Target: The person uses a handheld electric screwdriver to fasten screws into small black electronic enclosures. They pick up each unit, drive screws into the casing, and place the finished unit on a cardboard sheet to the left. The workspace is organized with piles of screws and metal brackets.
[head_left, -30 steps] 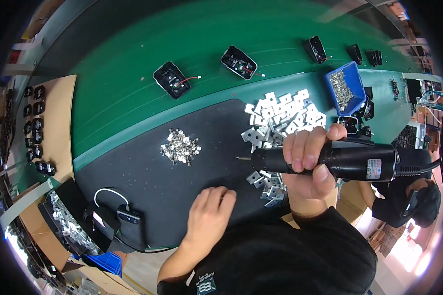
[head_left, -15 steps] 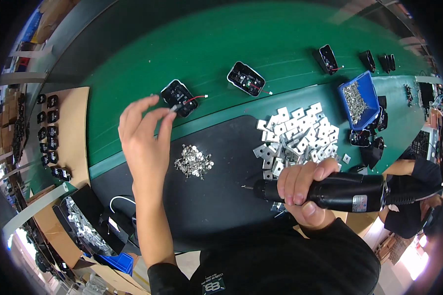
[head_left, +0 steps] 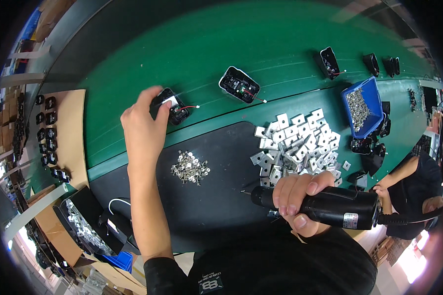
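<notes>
My left hand (head_left: 145,123) reaches over a black plastic housing (head_left: 180,115) on the green surface. Its thumb and fingers are closed on a small silver metal plate (head_left: 170,100) at the housing's inside; the fingertips are partly hidden. A red wire with a white connector comes out of that housing. In my right hand (head_left: 300,199) is a black electric screwdriver (head_left: 337,206), held level above the black mat, bit pointing left. Between the hands lie a heap of screws (head_left: 189,167) and a larger pile of square metal plates with holes (head_left: 300,142).
A second open housing (head_left: 238,84) sits to the right, with another (head_left: 329,64) farther off. A blue bin (head_left: 375,105) of screws stands beyond the plates. Cardboard (head_left: 69,132) lies at left near rows of black parts. Another person (head_left: 413,191) is at far right.
My left hand has brought the plate down into the nearest housing. The housings have shifted slightly left and nearer in the picture. The screwdriver stays in my right hand, slightly lower.
</notes>
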Demonstrator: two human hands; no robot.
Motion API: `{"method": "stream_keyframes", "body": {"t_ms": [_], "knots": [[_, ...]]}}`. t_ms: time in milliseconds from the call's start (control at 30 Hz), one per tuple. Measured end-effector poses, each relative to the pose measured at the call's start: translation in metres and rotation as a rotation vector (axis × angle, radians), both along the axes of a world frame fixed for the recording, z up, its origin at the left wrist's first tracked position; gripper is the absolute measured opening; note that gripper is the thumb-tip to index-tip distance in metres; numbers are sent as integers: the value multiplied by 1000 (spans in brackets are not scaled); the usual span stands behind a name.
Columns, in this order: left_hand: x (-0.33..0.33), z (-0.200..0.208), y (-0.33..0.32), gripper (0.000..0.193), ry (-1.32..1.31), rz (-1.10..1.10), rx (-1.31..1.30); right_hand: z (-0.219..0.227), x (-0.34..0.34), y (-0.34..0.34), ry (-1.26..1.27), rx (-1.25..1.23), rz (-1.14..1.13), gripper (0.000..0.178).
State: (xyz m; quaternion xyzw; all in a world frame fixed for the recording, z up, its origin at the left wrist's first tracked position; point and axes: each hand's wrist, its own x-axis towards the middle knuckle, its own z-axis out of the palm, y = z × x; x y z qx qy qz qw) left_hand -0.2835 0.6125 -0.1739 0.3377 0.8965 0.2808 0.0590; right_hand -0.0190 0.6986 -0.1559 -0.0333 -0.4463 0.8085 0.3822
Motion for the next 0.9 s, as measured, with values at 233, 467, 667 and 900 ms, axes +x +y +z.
{"method": "stream_keyframes", "body": {"t_ms": [233, 467, 667, 900], "knots": [[39, 42, -65, 23, 66, 30, 39, 3, 4, -5, -49, -44, -10, 45], [124, 39, -142, 23, -157, -90, -137, 29, -11, -19, -50, -172, -13, 45], [134, 35, -147, 34, -76, -138, 23, 38, -20, -33, -6, -173, 82, 46], [146, 23, -146, 30, 61, -250, 253, 46, -31, -56, 40, -172, 137, 47]]}}
